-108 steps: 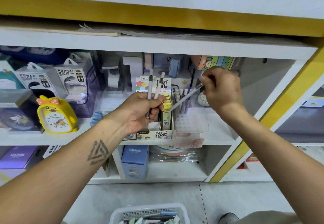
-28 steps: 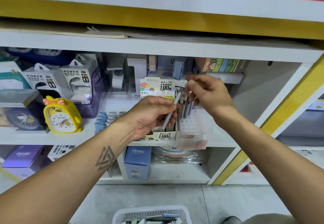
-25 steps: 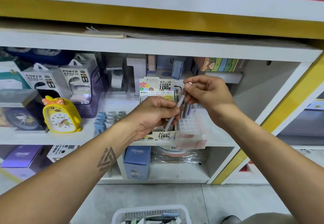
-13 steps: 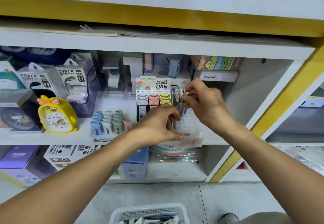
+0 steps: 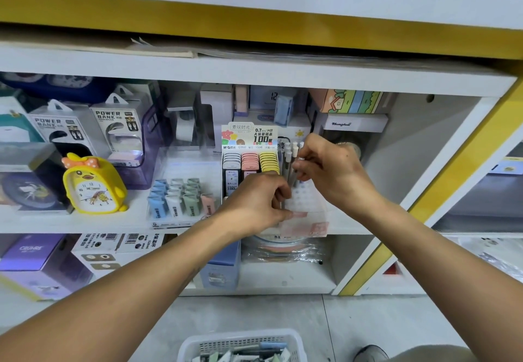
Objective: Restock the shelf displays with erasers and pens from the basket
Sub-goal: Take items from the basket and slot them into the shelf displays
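Head view showed my right hand (image 5: 336,174) pinching a pen (image 5: 292,176) upright over the clear holder (image 5: 307,214). At its 9 o'clock my left hand (image 5: 259,204) gripped that holder's corner; the basket (image 5: 195,344) sat at 6 o'clock.

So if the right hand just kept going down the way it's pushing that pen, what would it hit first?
Most likely the clear pen holder directly beneath: the right hand pinches a pen pointed down into its holes. Depth is hard to judge, though.
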`<state>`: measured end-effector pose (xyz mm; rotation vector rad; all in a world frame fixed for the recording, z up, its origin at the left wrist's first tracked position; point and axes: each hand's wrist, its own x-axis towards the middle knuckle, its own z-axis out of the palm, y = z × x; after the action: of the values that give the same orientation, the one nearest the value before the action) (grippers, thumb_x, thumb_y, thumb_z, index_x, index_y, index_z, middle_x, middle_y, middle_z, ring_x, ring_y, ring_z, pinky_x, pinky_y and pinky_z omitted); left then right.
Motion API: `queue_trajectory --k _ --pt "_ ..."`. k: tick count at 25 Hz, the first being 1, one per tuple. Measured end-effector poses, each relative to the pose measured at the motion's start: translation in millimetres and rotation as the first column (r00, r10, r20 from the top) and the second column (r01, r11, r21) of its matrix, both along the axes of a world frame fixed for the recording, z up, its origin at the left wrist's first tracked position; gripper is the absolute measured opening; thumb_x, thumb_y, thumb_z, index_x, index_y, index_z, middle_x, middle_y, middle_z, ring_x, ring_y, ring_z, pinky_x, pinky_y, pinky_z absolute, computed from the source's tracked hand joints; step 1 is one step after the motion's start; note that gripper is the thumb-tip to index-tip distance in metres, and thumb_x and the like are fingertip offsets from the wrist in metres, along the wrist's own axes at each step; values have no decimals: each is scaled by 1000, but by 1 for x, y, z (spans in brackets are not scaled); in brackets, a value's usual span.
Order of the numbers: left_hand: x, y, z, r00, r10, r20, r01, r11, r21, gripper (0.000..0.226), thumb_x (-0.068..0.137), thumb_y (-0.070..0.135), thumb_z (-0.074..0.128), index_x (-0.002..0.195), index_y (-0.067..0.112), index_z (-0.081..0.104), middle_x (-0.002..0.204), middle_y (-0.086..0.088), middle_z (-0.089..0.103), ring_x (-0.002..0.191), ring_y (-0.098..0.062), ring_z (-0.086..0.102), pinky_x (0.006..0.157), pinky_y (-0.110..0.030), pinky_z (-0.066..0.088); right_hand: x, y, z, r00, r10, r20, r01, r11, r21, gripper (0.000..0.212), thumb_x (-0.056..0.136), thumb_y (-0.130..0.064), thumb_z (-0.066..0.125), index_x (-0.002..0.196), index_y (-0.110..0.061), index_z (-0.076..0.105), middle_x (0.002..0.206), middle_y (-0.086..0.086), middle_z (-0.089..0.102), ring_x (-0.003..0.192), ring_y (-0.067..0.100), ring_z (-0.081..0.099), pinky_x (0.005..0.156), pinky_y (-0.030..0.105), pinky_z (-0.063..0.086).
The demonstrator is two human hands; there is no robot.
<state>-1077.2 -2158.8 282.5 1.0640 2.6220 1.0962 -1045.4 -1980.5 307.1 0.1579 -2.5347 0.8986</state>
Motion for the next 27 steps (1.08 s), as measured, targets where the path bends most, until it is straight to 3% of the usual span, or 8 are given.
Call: queue_trajectory --k 5,10,15,18,21,23,25,27 --pt "-1 0 -1 1000 -8 1 8 1000 -18 30 73 29 85 95 19 68 86 12 61 71 -3 61 64 -13 49 -3 -3 -2 999 -16 -44 27 963 269 18 97 -10 58 108 -6 72 92 11 71 84 30 65 73 42 53" --pt "-3 1 -2 1000 -15 9 15 1000 -18 28 74 26 85 96 19 68 89 12 60 72 -2 60 66 -17 52 -8 1 6 943 -306 128 257 918 301 54 97 -15 42 151 -20 36 78 6 61 79 33 55 64 38 46" --pt "-4 1 -2 1000 -7 7 8 1000 -28 29 74 30 84 94 21 66 85 13 60 73 -6 61 61 -11 49 -5 -7 5 899 -350 263 164 827 539 68 95 -11 46 156 -26 22 112 16 65 98 41 61 72 41 48" --pt "-2 -1 1 1000 -18 16 18 999 -29 30 74 29 84 96 22 65 85 12 60 74 -8 61 60 -11 47 -4 -10 12 903 -317 289 156 870 468 70 93 -9 45 157 -24 20 103 14 65 94 39 61 74 43 53" --pt "11 -12 5 999 -18 32 18 1000 -1 29 76 30 81 95 25 61 79 10 61 71 -9 59 58 -16 47 15 -20 18 949 -238 205 177 944 279 51 92 -14 48 143 -24 45 90 11 67 86 35 64 73 41 54" --pt "22 -22 7 999 -2 -48 1 1000 -11 18 78 27 76 89 20 63 77 7 64 71 -12 60 62 -24 49 34 -34 19 976 -168 137 146 977 157 26 90 -15 53 111 -24 65 79 4 71 77 26 66 67 35 54" --pt "34 -36 -1 995 -50 -83 38 989 -143 5 80 18 68 82 15 66 78 1 67 73 -16 62 65 -30 50 53 -51 7 979 -104 176 87 991 102 16 85 -14 56 87 -26 67 68 -7 67 59 7 61 55 24 48" --pt "47 -52 -22 986 -150 69 165 911 -377 3 81 15 66 82 12 66 78 -4 70 70 -18 66 64 -31 53 74 -68 -22 932 -45 360 -18 986 168 17 84 -13 56 76 -25 65 63 -10 65 46 -4 56 48 13 43"
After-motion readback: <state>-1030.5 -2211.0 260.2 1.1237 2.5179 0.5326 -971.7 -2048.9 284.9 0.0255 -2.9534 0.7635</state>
